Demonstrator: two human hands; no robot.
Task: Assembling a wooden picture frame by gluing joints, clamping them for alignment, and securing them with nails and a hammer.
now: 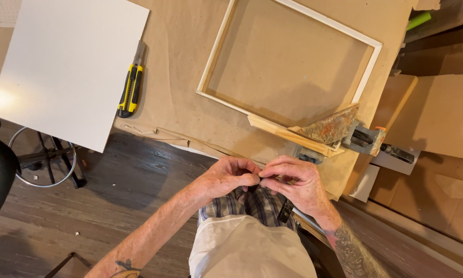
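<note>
My left hand [230, 176] and my right hand [299, 184] meet in front of my body, just below the table's near edge. Their fingertips pinch a small dark object [261, 180] between them; its kind is too small to tell. A dark narrow tool [286, 210] hangs below my right hand against my plaid shirt. On the table above the hands lies a white-edged wooden frame [366, 77], with a strip of wood [285, 135] and a paint-stained corner clamp [339, 131] at its near right corner.
Brown paper [180, 72] covers the table. A white board [67, 67] lies at the left, overhanging the edge, with a yellow and black utility knife [130, 88] beside it. A stool [46, 154] stands on the dark wood floor. Cardboard sheets [442, 118] lie at the right.
</note>
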